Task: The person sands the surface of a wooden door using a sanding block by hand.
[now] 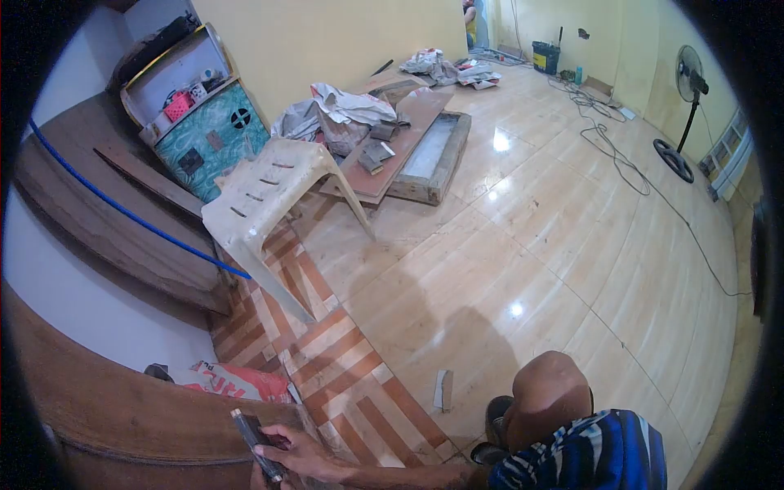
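At the bottom left, my right hand [300, 451] is closed around a narrow dark block [255, 441] with silvery ends, whose exact kind I cannot make out. Only a little of my left hand [260, 475] shows at the lower frame edge, its fingers against the block's lower end. Both hands are over a curved brown wooden panel [155, 420]. Just beyond it lies a red and white sack [245, 380]. My bent knee [554, 384] is to the right of the hands, and a small pale offcut [443, 390] lies on the floor near my foot.
A dirty white plastic chair [273, 184] stands ahead on the left, near a blue hose [139, 200]. Behind are boards [408, 143], a wooden frame [445, 167] and crumpled sacks [339, 110]. A cable [625, 167] crosses tiles towards a standing fan [691, 106]. Another person [469, 20] is partly visible.
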